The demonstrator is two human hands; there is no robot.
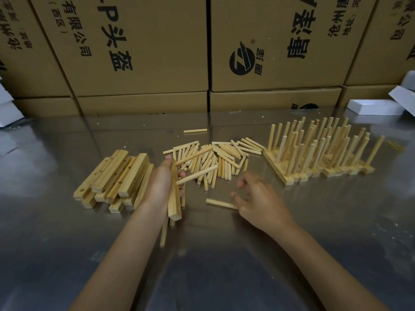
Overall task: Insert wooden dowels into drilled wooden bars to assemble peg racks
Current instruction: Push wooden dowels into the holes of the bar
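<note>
L hand (160,184) grip: bar (174,198), mid-table (224,265).

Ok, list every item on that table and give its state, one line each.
Left hand: grips a drilled bar with two dowels already inserted.
Right hand: fingers loosely curled over a single dowel on the table.
Bar stack: undone, holes empty.
Loose dowel pile: lying flat.
Finished racks: pegs upright, grouped together.
</note>
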